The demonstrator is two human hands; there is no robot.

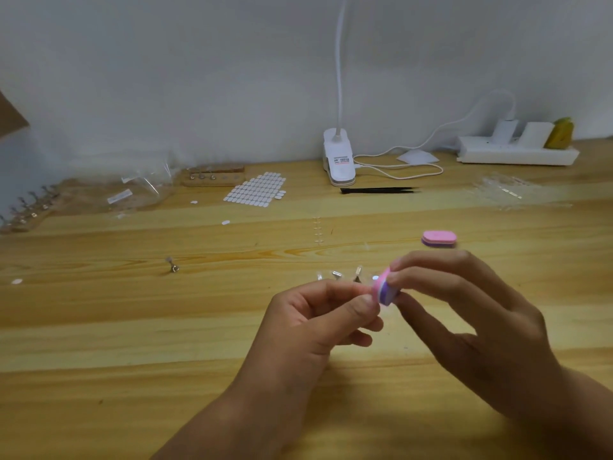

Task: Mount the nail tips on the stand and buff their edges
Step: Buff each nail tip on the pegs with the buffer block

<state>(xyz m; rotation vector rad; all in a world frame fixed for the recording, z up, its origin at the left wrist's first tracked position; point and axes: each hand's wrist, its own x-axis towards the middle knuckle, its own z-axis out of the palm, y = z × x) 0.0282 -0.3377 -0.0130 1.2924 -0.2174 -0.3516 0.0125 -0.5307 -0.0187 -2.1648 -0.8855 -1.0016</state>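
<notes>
Looks down on a pale wooden desk (pixel 132 327) with two bare hands meeting near the middle. Pinches something tiny between thumb and forefinger of the left hand (pixel 318 317), with the remaining fingers curled under. Hidden inside that pinch, so cannot tell for sure, but probably a clear nail tip on its stem. Grips a small pink-and-purple buffer block (pixel 384 290) at the fingertips of the right hand (pixel 471 320), thumb underneath, pressed up against the left pinch.

Just beyond the hands, resting on the desk: three small metal holders (pixel 345 274), apparently each with a clear tip. Farther left, one lone holder (pixel 172 264). Behind and to the right, a second buffer (pixel 439 239). Along the back wall: a wooden stand (pixel 214 175), a sheet of white adhesive tabs (pixel 255 190), a white clamp lamp (pixel 339 157) and black tweezers (pixel 378 190).

Likely very light, thin and springy, with a slick surface, so easy to flick away or crack under a hard squeeze. Better held by the stem or low at the base, leaving the edge free. As for the block, probably soft foam, almost weightless: best taken by its long sides near the middle and stroked with light pressure.
</notes>
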